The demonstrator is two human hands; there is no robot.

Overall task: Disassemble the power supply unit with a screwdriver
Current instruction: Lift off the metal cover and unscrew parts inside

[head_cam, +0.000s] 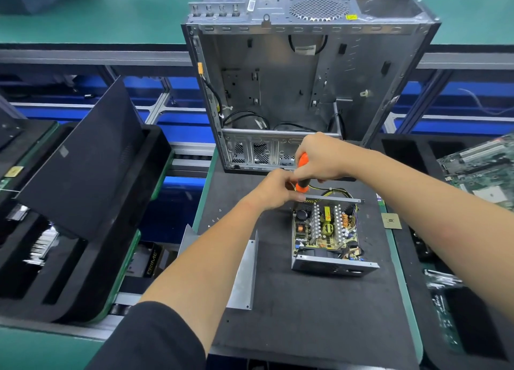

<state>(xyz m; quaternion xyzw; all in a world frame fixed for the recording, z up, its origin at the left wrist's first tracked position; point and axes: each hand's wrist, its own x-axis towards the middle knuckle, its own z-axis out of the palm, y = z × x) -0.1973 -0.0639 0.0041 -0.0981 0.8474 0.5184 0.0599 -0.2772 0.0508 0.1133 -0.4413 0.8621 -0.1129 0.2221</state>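
**Two hands on one orange screwdriver, PSU lid already off**

Both hands are bunched up at the far left corner of the opened grey metal power supply unit (329, 236), which sits on the black foam mat (319, 314) covering the table. Right hand (325, 158) is wrapped around the top of the orange-handled screwdriver (301, 172), fingers curled tight on the grip. Left hand (274, 189) is lower down, fingers pinching the bottom end of the handle right where it meets the unit's far edge. Can't see the tip, the hands hide it.

So the unit lies just below and toward the camera from the fingers, with its green-brown circuit board, silver heat sinks and yellow transformer all exposed. Yellow and black wires (336, 193) loop out over the far wall.

Bent silver sheet-metal cover (244, 275) lies on the mat to the left of the unit, partly under the left forearm. Small square CPU chip (392, 221) sits off to the right at the mat's edge. Big stripped grey computer case (303, 91) stands open just beyond the hands. Green motherboard (484, 172) is at far right, black foam trays (78, 203) at left.
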